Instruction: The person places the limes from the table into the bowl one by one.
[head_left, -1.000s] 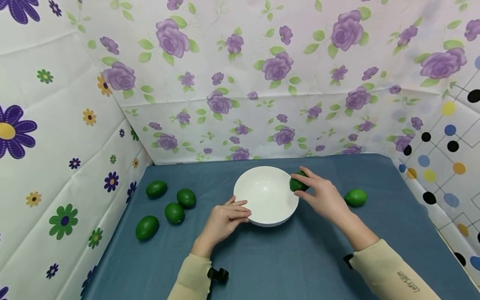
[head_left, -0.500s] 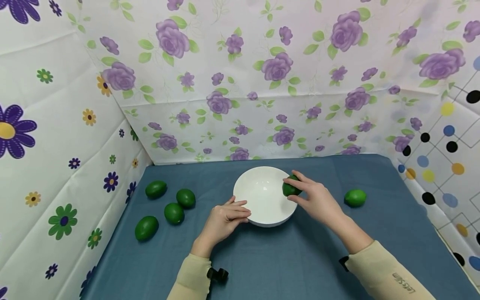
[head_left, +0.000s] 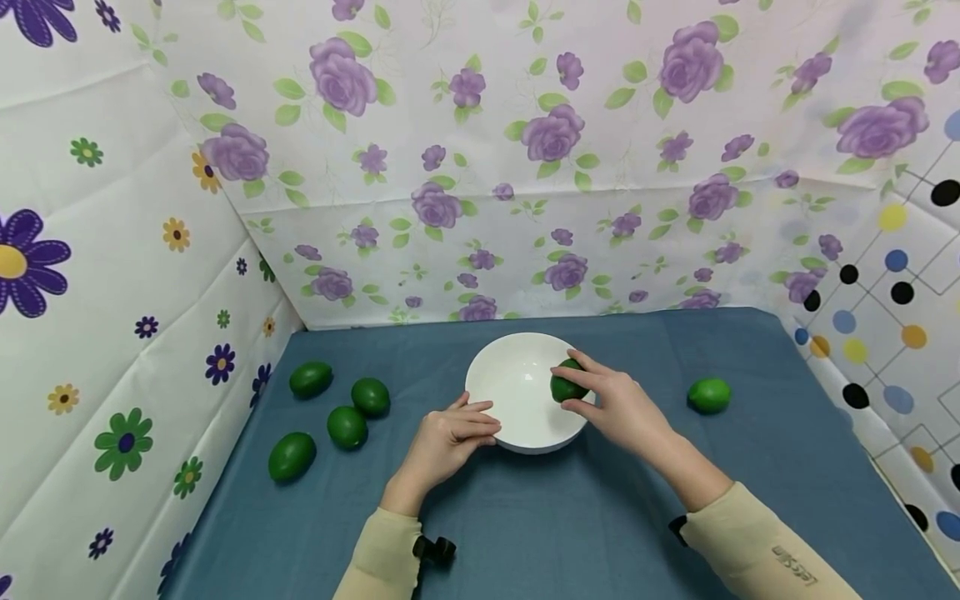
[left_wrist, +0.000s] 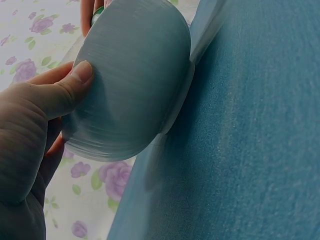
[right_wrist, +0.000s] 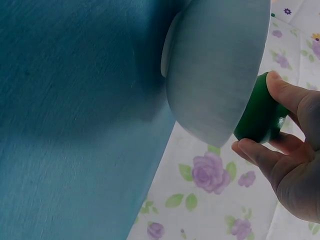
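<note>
Just below centre of the head view, the left hand (head_left: pixel 453 433) grips the lower-left rim of the bowl (head_left: pixel 517 417), thumb outside; the bowl's white inside shows. The right hand (head_left: pixel 621 407) grips a lime (head_left: pixel 564 389) between thumb and fingers, over the bowl's right side. Four limes (head_left: pixel 347 427) lie left on the table (head_left: pixel 562 525), another lime (head_left: pixel 708 396) right; floral cloth (head_left: pixel 510 233) fills the top.

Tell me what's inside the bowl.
Bare white surface shows inside the bowl. The right hand, holding a green fruit over the right side, and the left hand hide parts of it.
</note>
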